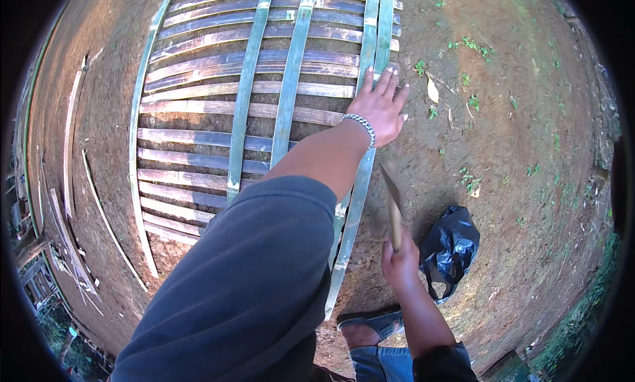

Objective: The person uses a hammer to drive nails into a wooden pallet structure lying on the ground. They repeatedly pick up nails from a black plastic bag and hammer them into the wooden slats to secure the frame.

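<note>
My left hand (380, 107) lies flat with fingers spread on the right edge of a bamboo lattice (248, 107), over two green lengthwise strips. A silver chain bracelet (360, 125) circles that wrist. Below it, my right hand (400, 257) is closed round a tool (395, 226) with a pale wooden handle. The tool's dark upper end is smeared by motion, so its kind cannot be told; it points up beside the lattice's right strip (357, 213). My left sleeve hides the lattice's lower middle.
A black plastic bag (451, 244) sits on the soil right of my right hand. My sandalled foot (370, 326) stands near the lattice's lower end. Loose bamboo strips (109, 216) lie at the left. Small weeds (471, 48) and a dry leaf (432, 89) dot the dirt at the right.
</note>
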`<action>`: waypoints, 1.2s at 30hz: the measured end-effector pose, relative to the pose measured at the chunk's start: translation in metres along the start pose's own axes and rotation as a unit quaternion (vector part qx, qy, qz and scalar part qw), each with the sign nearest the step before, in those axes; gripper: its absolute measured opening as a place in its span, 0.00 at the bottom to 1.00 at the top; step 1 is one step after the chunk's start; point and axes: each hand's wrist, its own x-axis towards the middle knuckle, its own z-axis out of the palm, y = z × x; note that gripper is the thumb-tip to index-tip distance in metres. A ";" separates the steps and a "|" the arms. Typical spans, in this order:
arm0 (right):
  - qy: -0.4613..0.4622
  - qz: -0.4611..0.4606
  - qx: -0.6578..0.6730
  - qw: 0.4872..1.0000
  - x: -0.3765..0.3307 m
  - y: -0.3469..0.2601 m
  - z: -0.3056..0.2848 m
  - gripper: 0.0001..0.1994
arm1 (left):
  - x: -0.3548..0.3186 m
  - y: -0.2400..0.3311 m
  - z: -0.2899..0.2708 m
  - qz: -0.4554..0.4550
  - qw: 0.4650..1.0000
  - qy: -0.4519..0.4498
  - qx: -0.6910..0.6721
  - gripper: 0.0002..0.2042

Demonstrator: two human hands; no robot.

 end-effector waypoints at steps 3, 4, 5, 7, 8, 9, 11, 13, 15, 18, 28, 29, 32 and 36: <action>-0.005 0.033 -0.020 0.999 0.001 0.008 0.000 0.19 | 0.001 0.001 -0.001 -0.003 1.000 -0.008 0.003 0.31; 0.006 0.027 -0.013 1.000 -0.001 0.010 -0.001 0.19 | 0.001 0.002 -0.001 -0.004 1.000 -0.013 0.002 0.31; 0.034 -0.007 0.018 0.999 -0.005 0.009 -0.001 0.19 | 0.000 0.002 -0.002 -0.003 1.000 -0.012 0.004 0.32; 0.092 -0.077 0.080 0.990 -0.011 0.004 -0.001 0.19 | 0.001 0.002 -0.004 0.000 1.000 -0.010 0.006 0.32; 0.054 -0.035 0.045 0.997 -0.007 0.004 0.002 0.18 | 0.001 0.001 -0.004 0.000 1.000 -0.010 0.007 0.32; 0.017 0.008 0.010 1.000 0.000 0.006 0.007 0.17 | 0.001 0.001 -0.003 -0.001 1.000 -0.010 0.008 0.32; -0.022 0.062 -0.025 0.998 0.006 0.006 0.007 0.16 | 0.002 0.002 0.000 -0.001 1.000 -0.009 0.006 0.32; -0.027 0.081 -0.023 0.996 0.009 0.003 0.004 0.15 | 0.000 0.003 0.000 -0.004 1.000 -0.009 0.007 0.32; 0.041 0.026 0.034 0.998 0.005 0.005 0.010 0.15 | 0.001 0.002 -0.003 -0.002 1.000 -0.009 0.007 0.32; 0.036 0.029 0.058 0.997 -0.002 0.007 0.016 0.15 | -0.004 0.003 -0.001 -0.005 1.000 -0.017 0.005 0.32; 0.007 0.065 0.087 0.994 -0.033 0.034 0.007 0.14 | 0.006 0.006 0.002 -0.005 1.000 -0.016 0.012 0.31; 0.003 0.072 0.088 0.994 -0.036 0.031 0.009 0.14 | 0.009 0.005 0.001 -0.005 1.000 -0.017 0.020 0.32; -0.025 0.047 0.093 0.994 -0.044 0.031 0.022 0.14 | 0.011 0.008 0.002 -0.007 0.999 -0.023 0.034 0.32; -0.060 -0.035 0.111 0.991 -0.045 0.021 0.028 0.15 | 0.014 0.012 0.001 -0.003 0.999 -0.014 0.038 0.31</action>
